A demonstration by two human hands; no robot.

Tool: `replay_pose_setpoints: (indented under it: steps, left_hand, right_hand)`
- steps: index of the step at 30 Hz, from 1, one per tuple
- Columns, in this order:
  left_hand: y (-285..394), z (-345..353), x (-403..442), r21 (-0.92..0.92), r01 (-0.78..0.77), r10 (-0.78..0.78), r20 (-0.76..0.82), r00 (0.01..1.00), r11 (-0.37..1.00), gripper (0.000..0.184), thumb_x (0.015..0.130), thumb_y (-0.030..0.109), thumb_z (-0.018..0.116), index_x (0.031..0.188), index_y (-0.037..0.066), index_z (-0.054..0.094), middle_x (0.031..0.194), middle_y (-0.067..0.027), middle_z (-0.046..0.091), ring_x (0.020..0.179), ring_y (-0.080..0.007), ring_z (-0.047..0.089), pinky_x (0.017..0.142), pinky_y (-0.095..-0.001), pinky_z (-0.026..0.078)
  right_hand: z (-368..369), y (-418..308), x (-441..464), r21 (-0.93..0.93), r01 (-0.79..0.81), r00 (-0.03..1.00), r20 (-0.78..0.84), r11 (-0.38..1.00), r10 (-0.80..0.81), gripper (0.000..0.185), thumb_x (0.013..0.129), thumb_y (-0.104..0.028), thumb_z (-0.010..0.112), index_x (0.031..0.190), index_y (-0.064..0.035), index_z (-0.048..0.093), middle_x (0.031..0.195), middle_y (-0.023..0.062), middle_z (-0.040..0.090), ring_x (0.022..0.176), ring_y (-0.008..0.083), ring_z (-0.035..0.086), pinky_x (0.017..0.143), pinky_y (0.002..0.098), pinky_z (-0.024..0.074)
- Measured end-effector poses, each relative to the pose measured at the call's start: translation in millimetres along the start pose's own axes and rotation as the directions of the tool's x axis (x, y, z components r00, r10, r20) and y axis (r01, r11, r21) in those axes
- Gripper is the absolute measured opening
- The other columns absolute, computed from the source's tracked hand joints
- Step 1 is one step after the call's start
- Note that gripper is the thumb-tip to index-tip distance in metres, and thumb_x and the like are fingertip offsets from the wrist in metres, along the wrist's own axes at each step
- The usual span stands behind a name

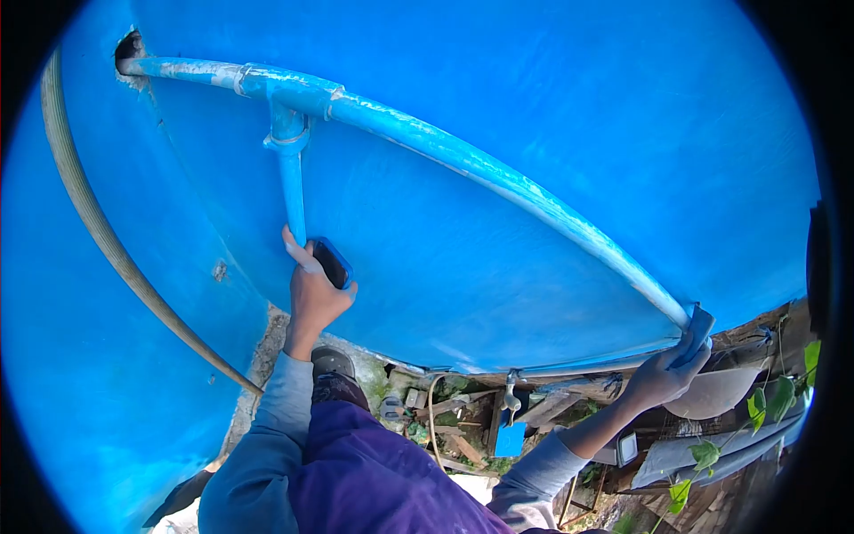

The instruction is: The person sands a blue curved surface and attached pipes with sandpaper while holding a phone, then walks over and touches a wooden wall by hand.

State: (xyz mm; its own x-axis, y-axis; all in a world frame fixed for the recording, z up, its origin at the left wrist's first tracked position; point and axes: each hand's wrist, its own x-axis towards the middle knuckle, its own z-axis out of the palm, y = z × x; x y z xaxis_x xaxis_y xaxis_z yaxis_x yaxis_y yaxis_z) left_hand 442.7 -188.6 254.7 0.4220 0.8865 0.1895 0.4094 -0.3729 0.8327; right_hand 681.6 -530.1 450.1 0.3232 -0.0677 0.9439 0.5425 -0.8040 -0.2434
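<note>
My left hand (318, 298) is closed around a dark, flat object with a blue rim, which looks like a smartphone (331, 263). One finger of that hand rests at the lower end of the short vertical pipe (292, 182). Far to the right, my right hand (665, 376) grips a folded grey-blue sheet that looks like sandpaper (696, 331), held against the long pipe (498, 178). This pipe is painted blue, with pale scuffed patches, and crosses the blue wall (463, 267). A tee fitting (289, 93) joins the two pipes.
On the left a ribbed hose (98, 209) hangs down the wall. A rough hole (131, 49) surrounds the pipe's upper end. Below are a tap (511, 396), scattered boards (544, 409), my shoe (334, 363) and a leafy vine (704, 456).
</note>
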Motion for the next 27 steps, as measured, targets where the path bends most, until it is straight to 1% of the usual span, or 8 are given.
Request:
replay_pose_setpoints:
  steps: [5,8,10,14,20,23,25,27]
  left_hand:
    - [-1,2,1,0.025,-0.013,0.013,0.003,1.0,1.0,0.127,0.071,0.011,0.08,0.146,-0.005,-0.021,0.137,-0.0451,0.037,0.121,-0.0513,0.051,0.099,-0.0497,0.047]
    - [-2,0,1,0.046,-0.031,0.031,-0.002,1.0,0.998,0.126,0.071,0.01,0.08,0.146,-0.005,-0.02,0.136,-0.0441,0.038,0.12,-0.0502,0.052,0.097,-0.0495,0.048]
    - [-1,-1,1,0.028,-0.018,0.018,-0.005,1.0,0.999,0.126,0.071,0.01,0.08,0.146,-0.005,-0.02,0.136,-0.0433,0.039,0.118,-0.0497,0.053,0.096,-0.0496,0.049]
    - [13,-5,-1,-0.047,0.011,-0.01,0.006,1.0,0.999,0.124,0.07,0.008,0.079,0.147,-0.005,-0.017,0.133,-0.0413,0.042,0.114,-0.0487,0.055,0.093,-0.0501,0.049]
    - [-3,0,2,0.005,-0.032,0.032,0.005,0.999,0.999,0.125,0.07,0.009,0.08,0.146,-0.005,-0.018,0.133,-0.0414,0.043,0.114,-0.0494,0.055,0.094,-0.0506,0.048]
    - [0,-1,0,0.037,-0.021,0.02,0.006,1.0,0.999,0.126,0.07,0.009,0.08,0.146,-0.005,-0.019,0.134,-0.0428,0.041,0.116,-0.0505,0.054,0.096,-0.0505,0.048]
    - [2,-1,0,0.036,-0.007,0.007,-0.002,1.0,0.999,0.126,0.07,0.009,0.08,0.146,-0.004,-0.019,0.134,-0.0436,0.04,0.117,-0.0511,0.053,0.096,-0.0506,0.048]
    - [4,-1,0,0.041,-0.005,0.005,0.005,1.0,0.999,0.126,0.07,0.009,0.08,0.146,-0.004,-0.019,0.135,-0.0444,0.039,0.118,-0.0517,0.052,0.097,-0.0506,0.048]
  right_hand:
    - [-4,-4,-9,0.012,0.063,0.997,0.045,0.998,-0.063,0.026,0.101,-0.022,0.053,0.115,0.0001,0.057,0.104,0.0218,0.068,0.091,0.0355,0.068,0.071,0.0466,0.0483]
    - [-4,11,6,-0.202,-0.131,0.991,-0.02,0.971,0.129,0.028,0.102,-0.028,0.051,0.116,-0.0046,0.059,0.101,0.0215,0.07,0.087,0.0391,0.068,0.067,0.0502,0.0474]
    - [-4,1,6,-0.218,-0.224,0.972,0.018,0.95,0.233,0.03,0.097,-0.011,0.048,0.122,0.0043,0.055,0.118,0.0208,0.067,0.105,0.0363,0.067,0.077,0.049,0.0494]
    - [2,-33,-21,0.09,0.14,0.99,0.004,0.986,-0.141,0.025,0.102,-0.022,0.05,0.117,-0.0042,0.057,0.101,0.0213,0.068,0.088,0.0378,0.067,0.069,0.0469,0.0484]
    - [-5,24,10,-0.043,-0.231,0.973,-0.003,0.972,0.231,0.026,0.103,-0.023,0.05,0.113,0.0005,0.056,0.112,0.0204,0.068,0.097,0.0362,0.068,0.074,0.0487,0.05]
    - [1,4,1,-0.209,-0.156,0.988,-0.036,0.965,0.152,0.025,0.104,-0.02,0.048,0.111,0.002,0.056,0.108,0.0189,0.069,0.093,0.0325,0.069,0.073,0.0458,0.0508]
    - [4,-15,-11,0.085,0.079,0.997,-0.03,0.993,-0.077,0.027,0.102,-0.023,0.051,0.118,-0.0021,0.057,0.107,0.0199,0.068,0.094,0.0347,0.068,0.075,0.045,0.0504]
    - [0,-16,-18,0.042,0.058,0.997,0.038,0.997,-0.06,0.026,0.102,-0.021,0.051,0.12,-0.002,0.056,0.107,0.0202,0.067,0.095,0.0343,0.068,0.076,0.0462,0.0503]
